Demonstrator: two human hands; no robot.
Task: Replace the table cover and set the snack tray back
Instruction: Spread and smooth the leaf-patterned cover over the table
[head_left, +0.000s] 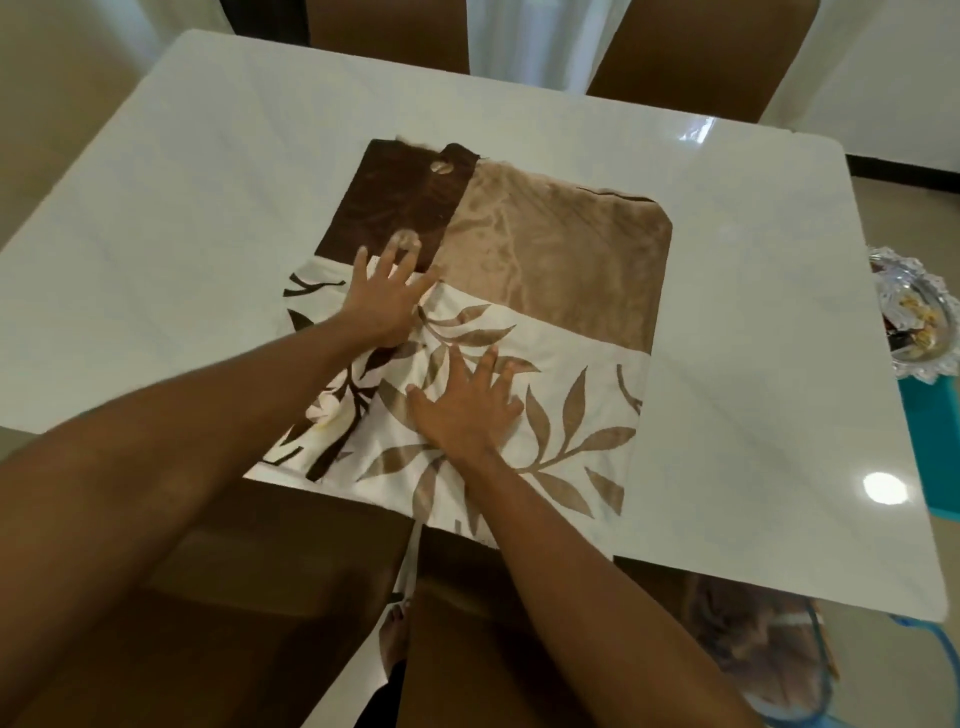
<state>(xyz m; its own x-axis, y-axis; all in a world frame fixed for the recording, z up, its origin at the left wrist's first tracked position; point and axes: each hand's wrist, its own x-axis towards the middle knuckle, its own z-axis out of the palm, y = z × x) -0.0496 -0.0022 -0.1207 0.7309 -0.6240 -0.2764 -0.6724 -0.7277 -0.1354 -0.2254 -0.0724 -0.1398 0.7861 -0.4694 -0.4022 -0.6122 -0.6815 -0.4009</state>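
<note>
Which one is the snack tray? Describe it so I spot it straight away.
Start at the white table and follow its right-hand edge, past the folded leaf-print cover. Just off that edge sits the snack tray, above a teal surface. It is the only shiny silver thing there, with a scalloped ornate rim.

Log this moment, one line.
cover: folded, on table | left hand: flat on cover | right hand: flat on cover | snack tray: beside table
</note>
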